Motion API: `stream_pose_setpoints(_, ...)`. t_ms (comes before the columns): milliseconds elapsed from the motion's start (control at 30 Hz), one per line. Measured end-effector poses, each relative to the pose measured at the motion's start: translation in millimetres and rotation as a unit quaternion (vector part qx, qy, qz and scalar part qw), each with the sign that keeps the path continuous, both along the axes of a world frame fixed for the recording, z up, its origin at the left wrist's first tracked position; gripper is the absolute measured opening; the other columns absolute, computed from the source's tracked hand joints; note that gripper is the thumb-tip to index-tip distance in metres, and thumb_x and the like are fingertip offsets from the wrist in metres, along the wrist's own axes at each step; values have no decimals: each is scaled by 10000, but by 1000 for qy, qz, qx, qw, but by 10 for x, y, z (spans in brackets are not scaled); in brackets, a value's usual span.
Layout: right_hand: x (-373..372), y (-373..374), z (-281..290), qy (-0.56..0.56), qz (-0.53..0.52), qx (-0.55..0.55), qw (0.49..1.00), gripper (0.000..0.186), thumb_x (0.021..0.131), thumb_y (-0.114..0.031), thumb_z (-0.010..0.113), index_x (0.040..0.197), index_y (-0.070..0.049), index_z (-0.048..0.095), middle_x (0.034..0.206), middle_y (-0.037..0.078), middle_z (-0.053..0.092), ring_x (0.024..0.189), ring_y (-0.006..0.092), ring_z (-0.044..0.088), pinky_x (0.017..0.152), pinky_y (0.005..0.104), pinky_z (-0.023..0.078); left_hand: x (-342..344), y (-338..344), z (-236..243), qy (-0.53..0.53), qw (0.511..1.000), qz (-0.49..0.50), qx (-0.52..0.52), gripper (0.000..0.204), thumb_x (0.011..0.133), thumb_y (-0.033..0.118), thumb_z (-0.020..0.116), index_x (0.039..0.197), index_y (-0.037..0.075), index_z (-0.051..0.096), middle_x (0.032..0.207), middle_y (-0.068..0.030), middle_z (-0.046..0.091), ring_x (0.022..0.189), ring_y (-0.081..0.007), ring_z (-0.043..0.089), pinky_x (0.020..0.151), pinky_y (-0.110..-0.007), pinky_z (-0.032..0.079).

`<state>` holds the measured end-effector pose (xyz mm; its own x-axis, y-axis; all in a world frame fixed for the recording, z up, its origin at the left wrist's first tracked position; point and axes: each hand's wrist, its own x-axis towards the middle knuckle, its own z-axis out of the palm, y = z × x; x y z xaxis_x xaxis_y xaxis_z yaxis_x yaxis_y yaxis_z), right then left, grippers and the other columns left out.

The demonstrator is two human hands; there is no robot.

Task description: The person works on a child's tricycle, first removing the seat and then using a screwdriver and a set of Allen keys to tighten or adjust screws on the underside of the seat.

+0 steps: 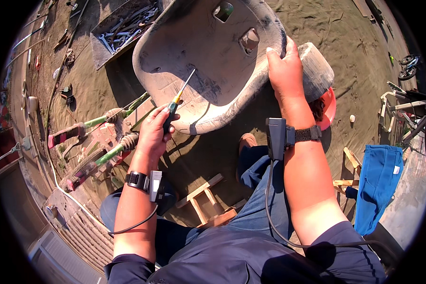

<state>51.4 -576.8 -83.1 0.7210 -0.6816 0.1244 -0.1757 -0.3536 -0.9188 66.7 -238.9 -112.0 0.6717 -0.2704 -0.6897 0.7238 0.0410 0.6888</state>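
Observation:
My left hand is closed on a screwdriver with a yellow and dark handle, its thin shaft angled up over a worn, dusty plastic seat. My right hand grips the seat's right rim, thumb on top. The seat has two openings in its upper part. Behind my right hand and wrist are a grey rounded piece and a red round object, partly hidden.
At upper left is a metal tray of wrenches. A machine with green bars lies left. A small wooden frame stands between my legs. At right are blue cloth and metal frames; cables cross the ground.

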Motion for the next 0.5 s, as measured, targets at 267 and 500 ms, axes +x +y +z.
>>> stream_pose_setpoints(267, 1, 53, 79, 17, 9, 24, 1000, 450, 917, -76, 597, 1348, 12, 499, 1174, 85, 638, 1043, 154, 597, 948, 294, 458, -99, 58, 180, -254, 870, -252, 338, 348, 895, 227, 669, 1191, 44, 647, 931, -151, 709, 762, -238, 667, 729, -339, 526)
stream_pose_setpoints(500, -5, 41, 95, 30, 8, 35, 999, 455, 929, -77, 589, 1361, 20, 484, 1198, 85, 625, 1072, 160, 586, 968, 292, 441, 33, 331, 157, -410, 775, -198, 439, 337, 870, 182, 686, 1187, 78, 641, 1046, -175, 681, 944, -338, 669, 832, -401, 526)
